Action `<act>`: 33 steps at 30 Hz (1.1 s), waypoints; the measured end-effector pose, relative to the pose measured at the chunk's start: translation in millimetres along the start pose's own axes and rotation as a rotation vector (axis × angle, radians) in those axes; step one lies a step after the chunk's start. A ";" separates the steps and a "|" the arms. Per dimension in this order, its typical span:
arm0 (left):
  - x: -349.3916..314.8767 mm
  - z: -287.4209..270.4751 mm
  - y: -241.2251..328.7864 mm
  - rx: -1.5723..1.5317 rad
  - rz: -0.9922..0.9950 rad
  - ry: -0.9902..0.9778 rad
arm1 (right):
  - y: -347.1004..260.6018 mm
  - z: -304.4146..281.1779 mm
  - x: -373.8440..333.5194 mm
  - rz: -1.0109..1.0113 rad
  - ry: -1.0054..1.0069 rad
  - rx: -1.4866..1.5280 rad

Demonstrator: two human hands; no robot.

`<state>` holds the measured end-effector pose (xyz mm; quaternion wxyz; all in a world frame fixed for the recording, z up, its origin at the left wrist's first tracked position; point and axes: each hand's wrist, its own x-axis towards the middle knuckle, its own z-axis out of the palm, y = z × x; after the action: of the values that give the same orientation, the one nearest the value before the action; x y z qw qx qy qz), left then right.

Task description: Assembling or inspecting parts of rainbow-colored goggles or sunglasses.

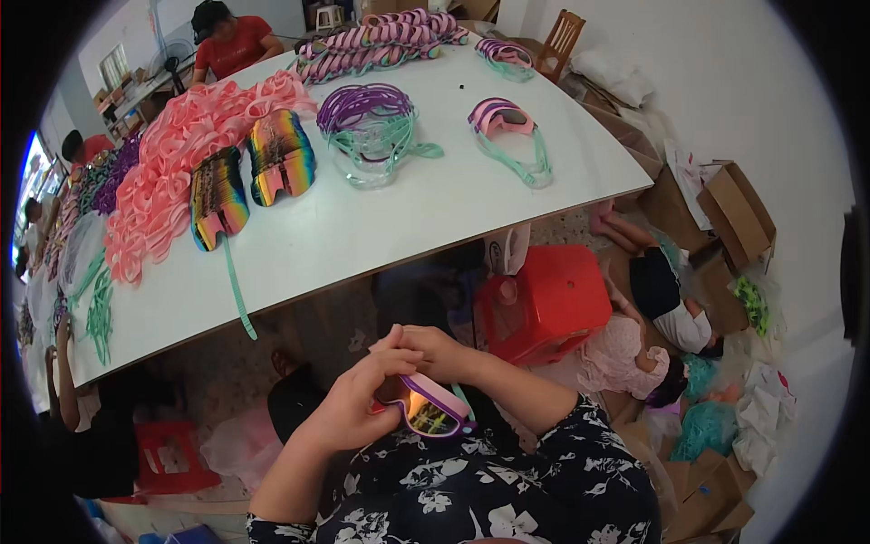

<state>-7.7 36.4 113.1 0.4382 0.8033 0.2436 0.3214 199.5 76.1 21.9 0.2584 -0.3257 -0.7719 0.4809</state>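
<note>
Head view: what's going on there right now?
The person's left hand holds goggles in front of their body. The right hand is up against the left one, its grip partly hidden. On the white table lie a heap of pink pieces, two rainbow lens stacks and more goggles.

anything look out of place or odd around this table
A thin green strap trails from the rainbow lenses to the front edge of the white table, away from the green bunch. Two people appear to be lying down among cardboard boxes, an odd spot in a workspace. The held goggles show no obvious damage.
</note>
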 end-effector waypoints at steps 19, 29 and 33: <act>-26.6 22.6 -79.4 -0.317 -0.450 0.279 | 23.6 -331.3 -17.6 0.130 1.186 -0.408; -90.9 40.1 -114.8 -0.458 -0.722 0.544 | 108.2 -399.9 42.4 0.662 1.122 -1.105; -88.4 47.7 -123.3 -0.394 -0.752 0.510 | 101.2 -403.2 48.8 0.824 0.978 -1.162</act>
<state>-46.0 12.1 -39.4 0.5940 0.4574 0.5506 0.3672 480.6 377.1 96.7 0.1592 -0.8305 -0.5179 -0.1291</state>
